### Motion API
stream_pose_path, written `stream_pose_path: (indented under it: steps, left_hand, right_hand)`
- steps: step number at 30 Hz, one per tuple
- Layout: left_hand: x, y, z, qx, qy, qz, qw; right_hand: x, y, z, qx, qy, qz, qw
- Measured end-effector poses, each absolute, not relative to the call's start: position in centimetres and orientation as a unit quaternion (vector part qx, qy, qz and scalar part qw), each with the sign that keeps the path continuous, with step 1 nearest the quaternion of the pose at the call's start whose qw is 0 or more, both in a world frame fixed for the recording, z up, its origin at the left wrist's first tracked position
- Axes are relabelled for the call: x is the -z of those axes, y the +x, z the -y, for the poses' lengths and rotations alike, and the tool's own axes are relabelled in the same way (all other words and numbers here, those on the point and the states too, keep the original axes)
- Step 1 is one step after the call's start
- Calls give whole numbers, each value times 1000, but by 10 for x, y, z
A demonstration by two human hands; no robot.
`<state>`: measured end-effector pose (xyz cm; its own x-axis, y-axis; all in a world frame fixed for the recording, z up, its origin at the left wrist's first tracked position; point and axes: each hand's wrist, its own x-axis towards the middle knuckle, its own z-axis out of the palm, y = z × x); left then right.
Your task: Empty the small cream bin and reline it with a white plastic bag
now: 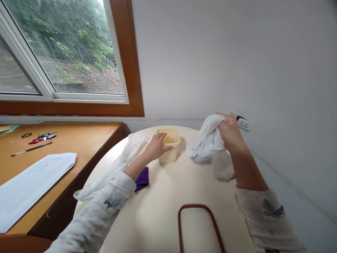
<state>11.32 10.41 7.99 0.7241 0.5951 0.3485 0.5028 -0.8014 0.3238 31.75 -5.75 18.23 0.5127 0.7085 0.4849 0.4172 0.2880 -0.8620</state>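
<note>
My left hand (pixel 156 147) is at the near left side of a pale yellow plastic bin (pixel 168 154). Its fingers are spread near the rim, and the thumb lies across the front; whether it presses on the bin I cannot tell. Farther right, my right hand (pixel 231 131) is closed around the gathered top of a white plastic bag (pixel 202 144). The bag bulges, its contents hidden, and part of it hangs below the hand. Under my left forearm lies another crumpled clear-white plastic bag (pixel 116 168), with a folded purple cloth (pixel 142 178) close by.
All this rests on a round cream table (pixel 163 207). A brown rounded frame (pixel 180 225) lies at its near edge. On the wooden desk (pixel 97 135) to the left are papers (pixel 39 179), a pen (pixel 31 149) and keys (pixel 43 137). Behind stands a wall with a power socket (pixel 245 124).
</note>
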Motion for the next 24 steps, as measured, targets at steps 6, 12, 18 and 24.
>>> stream_pose_path:
  steps: [6,12,18,24]
  left_hand:
    - [-103,124,-95,-309,899,-261,167]
    - [-114,120,-27,-243,826,-107,498]
    - [-97,113,-19,-223,730,-188,618]
    - [-94,93,-22,-209,653,-140,715]
  right_hand:
    - [-160,315,65,-181,-690,518,472]
    - [-145,280,54,-208,-665,633,338]
    - [-138,262,50,-247,-648,652,307]
    - [-117,280,46,-267,-659,630,312]
